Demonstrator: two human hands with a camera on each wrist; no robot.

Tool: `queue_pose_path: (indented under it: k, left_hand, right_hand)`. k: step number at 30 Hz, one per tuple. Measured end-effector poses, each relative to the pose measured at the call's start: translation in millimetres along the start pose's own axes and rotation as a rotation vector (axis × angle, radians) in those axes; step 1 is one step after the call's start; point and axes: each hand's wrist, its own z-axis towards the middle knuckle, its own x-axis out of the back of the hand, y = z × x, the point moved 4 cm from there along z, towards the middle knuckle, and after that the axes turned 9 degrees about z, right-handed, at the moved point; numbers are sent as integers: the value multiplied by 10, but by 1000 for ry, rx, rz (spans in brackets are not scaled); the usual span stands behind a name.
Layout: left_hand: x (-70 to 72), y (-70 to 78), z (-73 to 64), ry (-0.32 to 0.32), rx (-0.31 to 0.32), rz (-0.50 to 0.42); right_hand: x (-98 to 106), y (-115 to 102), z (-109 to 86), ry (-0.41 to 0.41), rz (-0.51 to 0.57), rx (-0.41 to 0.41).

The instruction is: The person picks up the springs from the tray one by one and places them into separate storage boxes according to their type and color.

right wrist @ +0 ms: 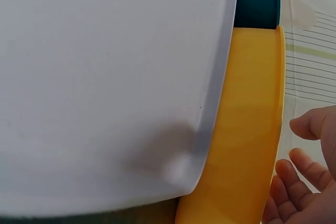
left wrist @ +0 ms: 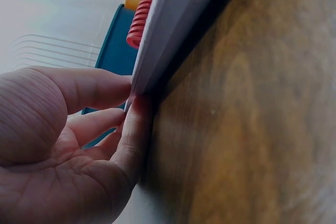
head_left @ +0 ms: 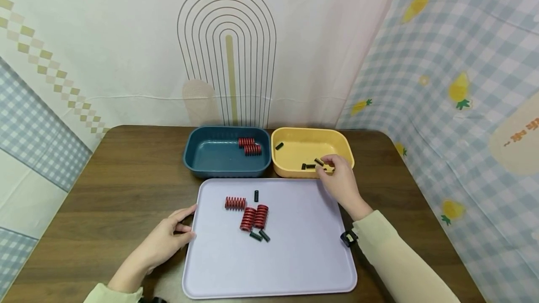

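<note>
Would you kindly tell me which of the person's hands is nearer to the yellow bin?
The right hand is nearer: it lies partly over the near right side of the yellow bin. The left hand is farther off, touching the lavender tray's left edge.

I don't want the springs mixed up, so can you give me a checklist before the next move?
1. Right hand at the yellow bin: ok.
2. Dark coil spring by its fingers let go: cannot tell.
3. Only red coil springs visible in the blue bin: ok.
4. Left hand touching the tray's edge: ok.
5. Tray free of springs: not ok; three red ones and three dark ones lie there.
</note>
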Motion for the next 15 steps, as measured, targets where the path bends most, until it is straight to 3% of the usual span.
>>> queue_pose_path:
  k: [10,15]
  left_hand:
    - [0,6,-4,-4,3,-3]
    - [0,5,-7,-2,8,-6]
  right_hand:
    - [-24,-122,-55,-21,30,34]
    - [-86,-213,-104,-73,35,61]
